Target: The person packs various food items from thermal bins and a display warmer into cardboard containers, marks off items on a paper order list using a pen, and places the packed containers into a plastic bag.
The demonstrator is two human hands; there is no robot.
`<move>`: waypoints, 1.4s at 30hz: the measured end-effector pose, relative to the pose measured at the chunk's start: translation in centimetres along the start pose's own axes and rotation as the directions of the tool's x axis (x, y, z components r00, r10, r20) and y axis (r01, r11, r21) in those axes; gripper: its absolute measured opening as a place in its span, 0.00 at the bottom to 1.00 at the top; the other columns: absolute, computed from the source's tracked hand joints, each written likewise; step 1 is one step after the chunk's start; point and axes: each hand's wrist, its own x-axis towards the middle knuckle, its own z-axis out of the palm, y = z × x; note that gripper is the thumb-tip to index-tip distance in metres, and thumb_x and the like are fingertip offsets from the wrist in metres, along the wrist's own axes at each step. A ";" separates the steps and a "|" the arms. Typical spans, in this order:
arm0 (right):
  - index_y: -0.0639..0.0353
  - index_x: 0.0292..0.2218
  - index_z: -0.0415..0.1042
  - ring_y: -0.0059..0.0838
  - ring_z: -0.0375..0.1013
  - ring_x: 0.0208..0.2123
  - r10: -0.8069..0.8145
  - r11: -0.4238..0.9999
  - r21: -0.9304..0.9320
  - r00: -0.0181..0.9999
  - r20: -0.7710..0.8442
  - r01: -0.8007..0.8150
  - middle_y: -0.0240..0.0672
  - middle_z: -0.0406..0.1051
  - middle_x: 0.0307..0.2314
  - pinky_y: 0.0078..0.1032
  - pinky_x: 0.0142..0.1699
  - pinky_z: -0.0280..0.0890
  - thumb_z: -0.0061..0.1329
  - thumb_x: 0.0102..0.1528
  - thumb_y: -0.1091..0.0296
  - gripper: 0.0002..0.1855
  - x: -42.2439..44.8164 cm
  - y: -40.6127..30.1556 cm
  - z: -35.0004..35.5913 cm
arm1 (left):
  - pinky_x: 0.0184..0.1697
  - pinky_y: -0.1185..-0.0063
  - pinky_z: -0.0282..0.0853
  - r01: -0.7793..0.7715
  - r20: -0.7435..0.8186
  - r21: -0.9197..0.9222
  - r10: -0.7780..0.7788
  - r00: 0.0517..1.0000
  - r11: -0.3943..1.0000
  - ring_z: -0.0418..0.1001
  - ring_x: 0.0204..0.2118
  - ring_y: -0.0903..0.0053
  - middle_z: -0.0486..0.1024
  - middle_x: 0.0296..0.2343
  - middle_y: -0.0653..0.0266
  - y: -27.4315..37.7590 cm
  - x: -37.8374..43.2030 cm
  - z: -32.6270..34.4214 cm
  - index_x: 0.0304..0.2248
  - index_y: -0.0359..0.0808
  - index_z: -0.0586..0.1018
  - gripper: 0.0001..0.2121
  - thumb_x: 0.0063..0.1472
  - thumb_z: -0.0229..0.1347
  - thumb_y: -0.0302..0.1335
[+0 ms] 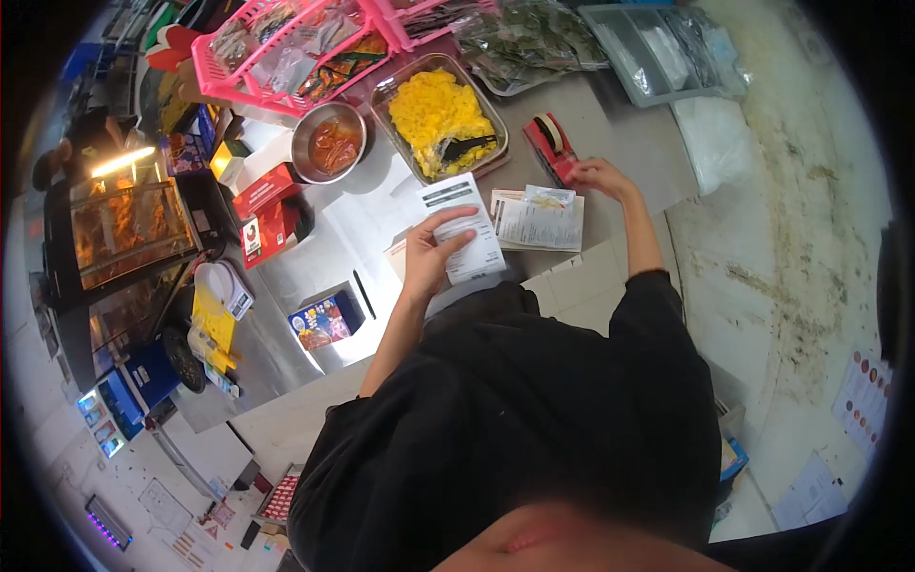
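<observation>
My left hand (432,250) pinches a printed paper slip (468,247) between thumb and fingers, over the near edge of the metal counter. At the front end of a red tape dispenser (549,149) is my right hand (597,177), its fingers bent together; whether tape is between them is too small to tell. Below that hand lies another printed slip (525,225) on a flat light item, with a small clear packet (549,196) on top. Beyond the slips stands a glass tray of yellow food (439,107) with a black utensil in it.
A steel bowl of red sauce (329,146), a pink plastic basket (214,75) of packets and red boxes (268,214) stand at the left. Bagged leaves (529,43) and a grey divided tray (661,96) lie at the back. A stained wall (779,250) rises at the right.
</observation>
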 end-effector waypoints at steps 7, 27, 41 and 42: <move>0.62 0.27 0.80 0.32 0.70 0.41 -0.373 0.801 -0.585 0.869 -0.325 0.125 0.38 0.70 0.32 0.26 0.40 0.66 0.57 0.44 0.71 0.06 0.3 4.9 0.0 | 0.43 0.79 0.73 -0.023 -0.005 -0.077 0.023 1.000 0.997 0.75 0.39 0.76 0.77 0.37 0.60 -0.1 -0.7 0.8 0.41 0.33 0.74 0.16 0.52 0.56 0.11; 0.63 0.42 0.77 0.28 0.57 0.54 -0.420 0.904 0.009 0.891 -0.174 0.428 0.37 0.63 0.48 0.25 0.57 0.55 0.50 0.56 0.70 0.13 -5.9 -11.2 33.8 | 0.42 0.84 0.62 -0.248 0.165 0.414 0.195 0.967 0.876 0.67 0.38 0.83 0.70 0.32 0.71 -0.7 -9.0 -3.8 0.30 0.36 0.73 0.08 0.52 0.58 0.16; 0.43 0.38 0.80 0.28 0.70 0.39 -0.224 0.964 -0.174 0.968 -0.114 0.202 0.31 0.77 0.35 0.30 0.49 0.59 0.54 0.52 0.55 0.12 10.6 8.1 63.9 | 0.44 0.82 0.64 -0.044 -0.325 0.348 0.165 0.931 0.936 0.71 0.37 0.82 0.76 0.31 0.67 -9.3 -24.6 -32.4 0.30 0.34 0.78 0.07 0.49 0.57 0.17; 0.43 0.38 0.80 0.28 0.70 0.39 -0.219 0.963 -0.179 0.971 -0.099 0.199 0.31 0.77 0.35 0.30 0.49 0.59 0.54 0.52 0.55 0.12 11.4 8.3 64.8 | 0.43 0.82 0.66 -0.092 -0.278 0.511 0.265 0.923 0.855 0.72 0.37 0.82 0.77 0.31 0.66 -9.8 -24.8 -34.0 0.30 0.34 0.78 0.07 0.49 0.57 0.18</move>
